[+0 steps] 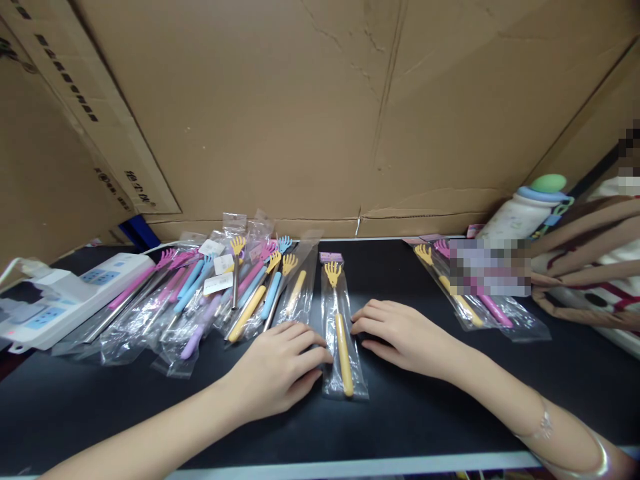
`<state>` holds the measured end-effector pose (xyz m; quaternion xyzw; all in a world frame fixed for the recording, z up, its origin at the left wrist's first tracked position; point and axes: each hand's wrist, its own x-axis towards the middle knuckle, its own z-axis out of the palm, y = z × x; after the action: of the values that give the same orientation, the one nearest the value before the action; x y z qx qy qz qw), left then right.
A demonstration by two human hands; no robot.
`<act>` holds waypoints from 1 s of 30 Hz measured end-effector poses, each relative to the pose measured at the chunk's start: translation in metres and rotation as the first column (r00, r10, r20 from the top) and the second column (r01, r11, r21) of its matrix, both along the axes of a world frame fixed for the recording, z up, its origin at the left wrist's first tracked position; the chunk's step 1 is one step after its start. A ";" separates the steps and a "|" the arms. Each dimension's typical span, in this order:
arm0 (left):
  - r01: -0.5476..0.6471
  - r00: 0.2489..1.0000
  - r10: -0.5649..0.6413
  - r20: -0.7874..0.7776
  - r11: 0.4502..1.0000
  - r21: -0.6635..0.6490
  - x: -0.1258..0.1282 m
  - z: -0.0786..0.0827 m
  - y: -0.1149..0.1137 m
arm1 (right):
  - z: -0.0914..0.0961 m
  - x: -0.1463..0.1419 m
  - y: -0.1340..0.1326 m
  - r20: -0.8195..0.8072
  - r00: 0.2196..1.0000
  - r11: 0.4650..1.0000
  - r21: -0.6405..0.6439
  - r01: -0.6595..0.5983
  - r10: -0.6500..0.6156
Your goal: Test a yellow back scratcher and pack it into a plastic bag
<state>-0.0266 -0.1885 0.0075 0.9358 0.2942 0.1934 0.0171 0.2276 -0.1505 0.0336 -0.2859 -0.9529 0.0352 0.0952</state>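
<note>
A yellow back scratcher (343,353) lies in a clear plastic bag on the black table, its claw end pointing away from me and a purple header card (331,257) at the top of the bag. My left hand (283,363) rests on the table at the bag's left side, fingers loosely curved, their tips at its edge. On the other side, my right hand (403,333) lies palm down with fingers apart, its fingertips by the bag's right edge. Neither hand grips anything. Left of them is a pile of several bagged back scratchers (245,313) in pink, blue, purple and yellow.
Two more bagged scratchers, one yellow (459,300) and one pink (493,310), lie on the right. A white bottle (520,217) stands behind them beside a brown-striped cloth (590,260). A white power strip (95,287) sits far left. Cardboard walls (280,120) rise behind the table.
</note>
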 end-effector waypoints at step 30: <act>0.018 0.999 -0.017 -0.033 1.000 0.025 0.000 -0.003 0.000 | -0.001 0.001 0.000 0.000 1.000 1.000 0.020 0.001 -0.001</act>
<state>-0.0270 -0.1882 0.0047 0.9416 0.2836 0.1815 0.0020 0.2288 -0.1506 0.0322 -0.2855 -0.9530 0.0258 0.0978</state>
